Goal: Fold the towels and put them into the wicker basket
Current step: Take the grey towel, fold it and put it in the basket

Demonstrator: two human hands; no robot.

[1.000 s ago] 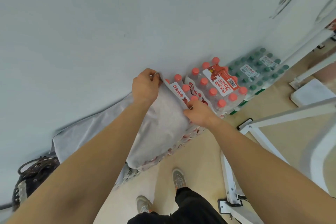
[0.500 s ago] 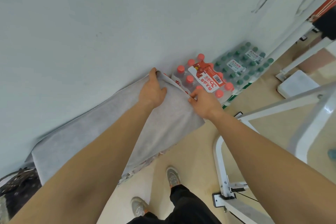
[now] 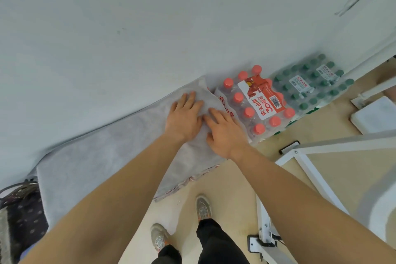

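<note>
The grey towel (image 3: 96, 161) lies flat across the centre of the frame, beside the red-capped bottle pack (image 3: 257, 103). The left hand (image 3: 185, 117) and right hand (image 3: 225, 133) press on it, each grip apart, fingers straight.

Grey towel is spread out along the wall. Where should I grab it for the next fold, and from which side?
Likely the free left end of the grey towel: pinch its near corner from the floor side, since the wall blocks the far edge. Left hand and right hand lie flat on its right end.
</note>
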